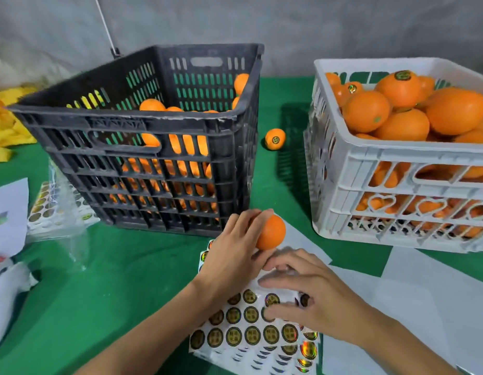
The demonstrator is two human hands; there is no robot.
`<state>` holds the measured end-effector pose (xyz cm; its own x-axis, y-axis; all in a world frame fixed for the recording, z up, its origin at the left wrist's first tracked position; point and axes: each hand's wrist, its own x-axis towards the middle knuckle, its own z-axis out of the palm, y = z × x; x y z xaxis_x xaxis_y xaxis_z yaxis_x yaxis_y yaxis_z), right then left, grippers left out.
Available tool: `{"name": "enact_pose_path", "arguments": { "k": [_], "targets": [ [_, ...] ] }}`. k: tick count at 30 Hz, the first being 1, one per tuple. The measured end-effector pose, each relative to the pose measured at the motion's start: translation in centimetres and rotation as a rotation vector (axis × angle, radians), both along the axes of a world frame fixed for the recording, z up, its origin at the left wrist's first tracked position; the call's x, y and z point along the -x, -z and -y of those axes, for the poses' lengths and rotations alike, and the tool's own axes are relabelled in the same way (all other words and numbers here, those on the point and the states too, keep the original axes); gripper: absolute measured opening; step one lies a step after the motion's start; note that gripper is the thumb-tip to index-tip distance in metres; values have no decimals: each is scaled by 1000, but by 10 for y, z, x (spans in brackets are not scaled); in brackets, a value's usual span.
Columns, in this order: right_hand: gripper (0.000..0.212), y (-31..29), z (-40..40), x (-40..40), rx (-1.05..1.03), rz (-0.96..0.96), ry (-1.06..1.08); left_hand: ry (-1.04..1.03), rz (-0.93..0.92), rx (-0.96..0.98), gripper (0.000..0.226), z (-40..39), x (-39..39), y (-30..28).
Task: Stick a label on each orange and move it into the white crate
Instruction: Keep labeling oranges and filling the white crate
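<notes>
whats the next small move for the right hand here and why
Probably peel one round gold label off the white sticker sheet. The left hand holds a smooth orange whose visible side shows no label, while the right hand rests on the sheet with blurred fingers and no sticker visibly lifted yet.

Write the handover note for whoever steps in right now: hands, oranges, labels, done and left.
Left hand grips an unlabelled-looking orange above the label sheet.
Right hand is over the sheet, fingers on a label; whether one is peeled, cannot tell.
Done: white crate heaped with oranges, some showing labels.
Left: label the held orange and crate it; black crate holds more; one labelled orange lies loose on the table between crates.
</notes>
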<state>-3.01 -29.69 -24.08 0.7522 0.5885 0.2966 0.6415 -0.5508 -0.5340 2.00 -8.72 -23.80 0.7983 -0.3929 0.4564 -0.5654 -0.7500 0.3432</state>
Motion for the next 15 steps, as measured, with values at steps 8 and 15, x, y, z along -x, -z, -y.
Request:
{"name": "enact_pose_path", "arguments": {
  "k": [8, 15],
  "targets": [
    [27, 4, -3, -4, -53, 125, -5, 66, -49, 92, 68, -4, 4, 1],
    [11, -1, -5, 1, -51, 503, -75, 13, -141, 84, 72, -2, 3, 6]
  ]
}}
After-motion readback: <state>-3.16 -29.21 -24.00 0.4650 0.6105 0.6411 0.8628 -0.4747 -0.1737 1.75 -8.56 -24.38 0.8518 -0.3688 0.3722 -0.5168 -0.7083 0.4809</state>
